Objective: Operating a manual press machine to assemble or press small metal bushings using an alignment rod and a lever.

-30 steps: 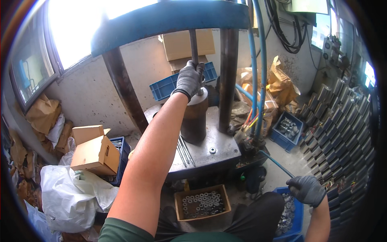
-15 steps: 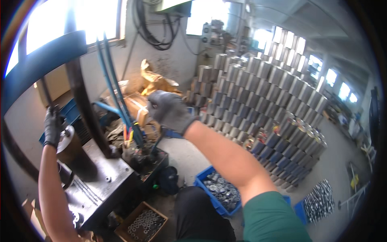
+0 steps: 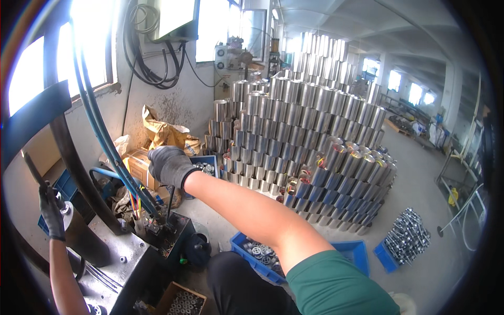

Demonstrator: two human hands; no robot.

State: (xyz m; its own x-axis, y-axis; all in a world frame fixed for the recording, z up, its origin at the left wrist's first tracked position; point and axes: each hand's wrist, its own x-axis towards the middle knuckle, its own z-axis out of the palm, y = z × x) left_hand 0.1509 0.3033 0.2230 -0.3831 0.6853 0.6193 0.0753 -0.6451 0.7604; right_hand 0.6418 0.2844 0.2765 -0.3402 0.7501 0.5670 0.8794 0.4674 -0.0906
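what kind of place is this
Most likely a metalworking factory floor. A tall stack of shiny metal cylinders fills the concrete hall, blue bins of small metal parts sit on the floor, and the gloved left hand and right hand work at a heavy press with blue hoses.

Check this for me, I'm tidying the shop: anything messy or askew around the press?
Yes. Torn, crumpled brown paper bags slump against the wall, and loose coloured wires stick up by the hoses. The stacked metal cylinders look orderly.
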